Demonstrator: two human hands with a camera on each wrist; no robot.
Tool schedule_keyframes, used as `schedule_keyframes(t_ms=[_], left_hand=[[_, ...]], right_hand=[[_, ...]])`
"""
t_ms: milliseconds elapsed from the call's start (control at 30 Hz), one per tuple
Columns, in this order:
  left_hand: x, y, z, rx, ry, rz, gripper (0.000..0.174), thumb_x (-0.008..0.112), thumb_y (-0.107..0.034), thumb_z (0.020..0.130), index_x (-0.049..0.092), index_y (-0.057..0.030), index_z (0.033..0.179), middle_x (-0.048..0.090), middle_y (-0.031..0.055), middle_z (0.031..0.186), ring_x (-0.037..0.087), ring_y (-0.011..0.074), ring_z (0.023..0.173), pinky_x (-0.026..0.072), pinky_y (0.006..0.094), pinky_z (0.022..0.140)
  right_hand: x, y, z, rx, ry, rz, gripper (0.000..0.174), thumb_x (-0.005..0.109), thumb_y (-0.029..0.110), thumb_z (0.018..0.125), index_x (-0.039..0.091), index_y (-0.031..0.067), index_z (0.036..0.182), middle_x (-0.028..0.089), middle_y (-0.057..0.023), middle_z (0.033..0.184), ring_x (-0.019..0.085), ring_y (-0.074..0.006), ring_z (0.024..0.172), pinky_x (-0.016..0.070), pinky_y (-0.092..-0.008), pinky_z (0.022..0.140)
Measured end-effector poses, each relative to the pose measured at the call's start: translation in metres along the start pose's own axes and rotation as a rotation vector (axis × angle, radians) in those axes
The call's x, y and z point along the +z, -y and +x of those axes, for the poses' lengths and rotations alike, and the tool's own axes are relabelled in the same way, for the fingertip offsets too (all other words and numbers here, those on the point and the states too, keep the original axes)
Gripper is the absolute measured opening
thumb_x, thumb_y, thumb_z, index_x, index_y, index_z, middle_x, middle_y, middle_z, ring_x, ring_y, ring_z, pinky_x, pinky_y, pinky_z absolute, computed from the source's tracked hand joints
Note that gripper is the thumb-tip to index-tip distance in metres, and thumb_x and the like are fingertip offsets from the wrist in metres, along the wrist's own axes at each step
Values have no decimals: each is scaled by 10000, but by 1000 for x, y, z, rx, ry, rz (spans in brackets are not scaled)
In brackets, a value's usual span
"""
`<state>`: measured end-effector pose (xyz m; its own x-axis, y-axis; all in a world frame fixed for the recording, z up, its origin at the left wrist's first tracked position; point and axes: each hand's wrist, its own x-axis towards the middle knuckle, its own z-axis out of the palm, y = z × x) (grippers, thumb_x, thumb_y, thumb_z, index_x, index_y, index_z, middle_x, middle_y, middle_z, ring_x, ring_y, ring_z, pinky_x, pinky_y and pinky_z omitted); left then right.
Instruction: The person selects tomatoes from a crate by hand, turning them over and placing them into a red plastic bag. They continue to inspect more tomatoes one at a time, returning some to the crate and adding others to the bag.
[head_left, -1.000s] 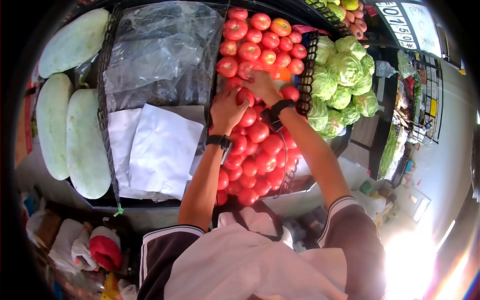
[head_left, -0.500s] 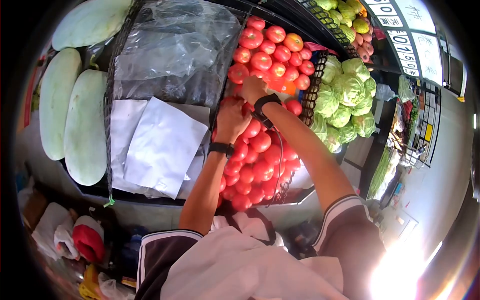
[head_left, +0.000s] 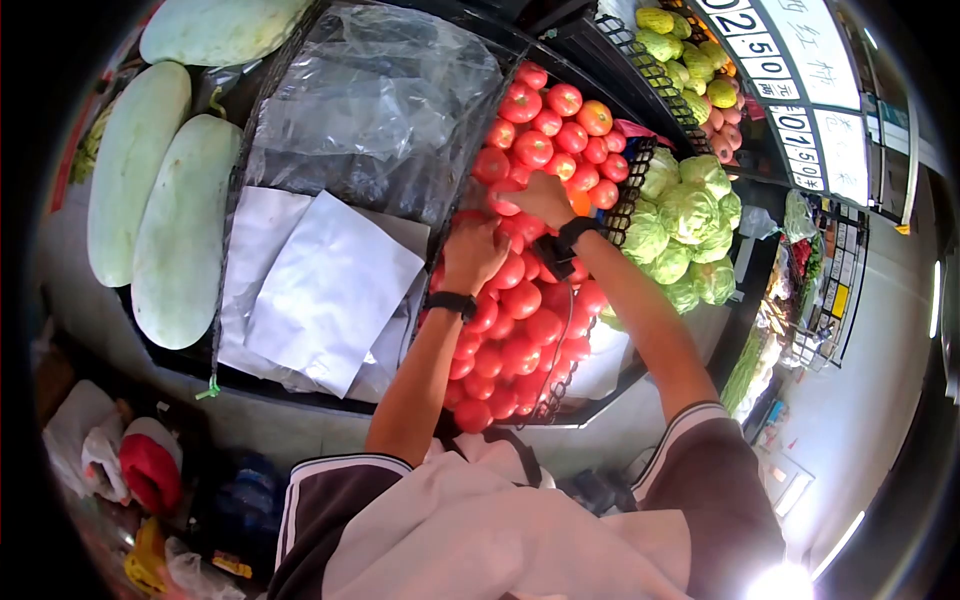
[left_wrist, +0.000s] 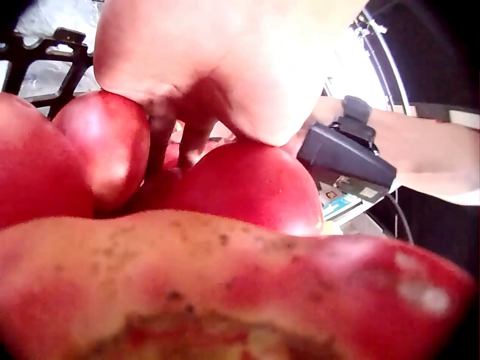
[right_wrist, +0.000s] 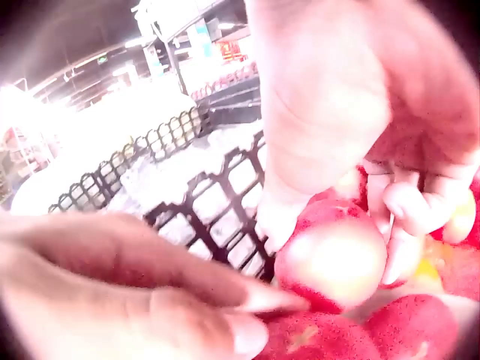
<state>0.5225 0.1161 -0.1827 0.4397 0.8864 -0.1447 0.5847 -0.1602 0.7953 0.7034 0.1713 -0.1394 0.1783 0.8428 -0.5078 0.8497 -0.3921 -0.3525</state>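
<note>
In the head view, both hands reach into a pile of red tomatoes (head_left: 522, 300). My right hand (head_left: 540, 200) is at the middle of the pile, gripping one tomato (right_wrist: 334, 255) with the thumb on one side and fingers curled round the other in the right wrist view. Close to it, nearer the body, my left hand (head_left: 475, 252) points its fingers down among the tomatoes. Its fingertips (right_wrist: 251, 334) touch a tomato (right_wrist: 319, 341); I cannot tell if they pinch it. Seen from the left wrist, another tomato (left_wrist: 247, 187) lies under the palm.
A black lattice divider (head_left: 628, 200) separates the tomatoes from green cabbages (head_left: 690, 215). On the left lie plastic sheeting (head_left: 375, 110), white paper (head_left: 335, 290) and large pale green gourds (head_left: 185, 235). Price signs (head_left: 780, 60) stand at the back right. Black devices (head_left: 555, 255) are strapped at the wrists.
The head view has turned, so the stall sits lower and further right. A tomato now shows at my right hand's fingertips. My left hand stays close beside it among the tomatoes.
</note>
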Motion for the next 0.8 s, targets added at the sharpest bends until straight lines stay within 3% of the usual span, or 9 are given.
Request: schedule_keyframes(t_ms=[100,133,200,267,300,333,533,667,800], left_hand=[[2,1,2,-18,32,-33,373,613,-347,880,717,-71,1108,708,211,964,676,387,908,544,490,821],[2,1,4,-31,39,-40,375,613,-346,880,714,-70,1112,707,213,963,676,386,906,543,491,822],[-1,-4,8,-56,68,-76,403,649,-324,872,689,-41,1155,694,222,1075,667,386,985,536,475,881],[-10,-9,3,118,-115,-102,467,693,-299,855,645,-22,1228,661,228,1171,638,387,1069,517,456,938],[-16,-17,1,209,-201,-111,509,715,-287,846,623,-13,1265,645,231,1219,624,387,1111,508,447,967],[-34,-34,-3,202,-121,-253,621,767,-227,822,546,7,1353,602,211,1319,580,370,1215,469,419,1043],[-95,-103,-44,357,71,-725,669,779,-162,818,501,13,1401,614,171,1331,591,267,1240,458,368,1049],[-117,-124,-76,415,171,-736,703,791,-158,815,484,21,1422,633,180,1296,613,241,1206,486,350,1011],[-135,-135,-108,439,200,-706,695,819,-116,788,514,-1,1401,623,169,1326,613,235,1215,504,358,998]], right_hand=[[-35,1,-28,146,-53,249,602,806,513,698,653,-54,828,673,-163,737,667,-237,686,523,-389,613],[-46,15,-45,153,-210,184,584,815,499,728,643,-35,889,645,-110,727,651,-167,693,519,-351,592],[-68,27,-82,246,-129,559,571,813,438,790,608,-21,1061,656,-80,859,662,-148,777,524,-306,632],[-69,20,-111,295,-127,864,589,775,383,867,540,1,1249,640,-63,992,640,-119,835,500,-238,690],[-69,19,-127,251,-143,933,582,760,373,884,531,15,1280,638,-59,1003,630,-114,829,493,-233,689],[-69,18,-143,202,-163,1002,576,745,363,900,521,28,1311,635,-55,1015,621,-108,823,487,-228,688],[-55,22,-217,-35,17,1399,531,561,390,1026,445,83,1443,615,-39,1161,592,-109,910,517,-290,762],[-39,26,-257,-294,107,1600,608,588,391,1008,373,99,1496,544,-47,1327,575,-159,1124,514,-330,879],[-24,18,-285,-351,63,1624,628,624,326,996,360,74,1508,515,-78,1389,579,-179,1168,513,-327,928]])
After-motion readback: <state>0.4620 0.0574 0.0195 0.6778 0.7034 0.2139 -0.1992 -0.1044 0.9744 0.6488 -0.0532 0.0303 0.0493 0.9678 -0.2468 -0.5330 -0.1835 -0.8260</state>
